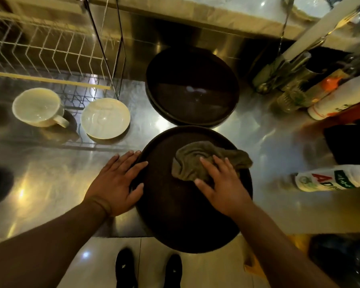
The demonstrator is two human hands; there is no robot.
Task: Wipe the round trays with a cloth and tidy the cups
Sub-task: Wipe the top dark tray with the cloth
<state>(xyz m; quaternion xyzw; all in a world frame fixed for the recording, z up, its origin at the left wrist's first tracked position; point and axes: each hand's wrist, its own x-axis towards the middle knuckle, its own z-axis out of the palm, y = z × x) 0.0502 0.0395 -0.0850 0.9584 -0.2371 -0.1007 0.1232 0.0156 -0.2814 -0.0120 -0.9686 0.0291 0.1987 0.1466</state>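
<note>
this looks like a café or restaurant kitchen workstation rather than a home one. the stainless steel counter (pixel 50 183) with a steel backsplash is commercial fittings. a wire dish rack (pixel 46 46) stands at the back left, with a white cup (pixel 37 107) and a saucer (pixel 105 118) below it. dark round serving trays (pixel 192 86) sit stacked in the middle, and sauce and condiment bottles (pixel 333 179) crowd the right side. tiled floor (pixel 104 262) shows beneath the counter edge.
</note>
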